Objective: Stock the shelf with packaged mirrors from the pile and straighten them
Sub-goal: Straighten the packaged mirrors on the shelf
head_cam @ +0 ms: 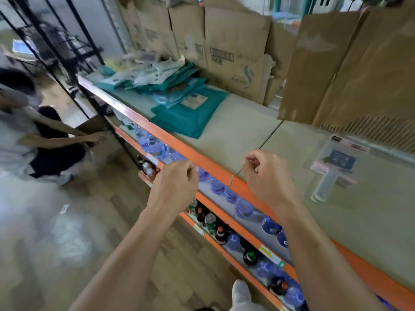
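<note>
A packaged hand mirror (332,168) in clear plastic, with a pink frame and pale handle, lies flat on the beige top shelf (247,129) at the right. A loose pile of teal and white packets (170,86) covers the shelf's left part. My left hand (177,182) hovers in front of the orange shelf edge (179,142), fingers curled with nothing in them. My right hand (267,176) hangs over the shelf's front edge, left of the mirror, fingers pinched shut and holding nothing visible.
Brown cardboard boxes (238,52) stand along the back of the shelf. Lower shelves hold water bottles (224,191) and drink cans. A person (33,135) crouches on the floor at the left beside a black metal rack (67,52).
</note>
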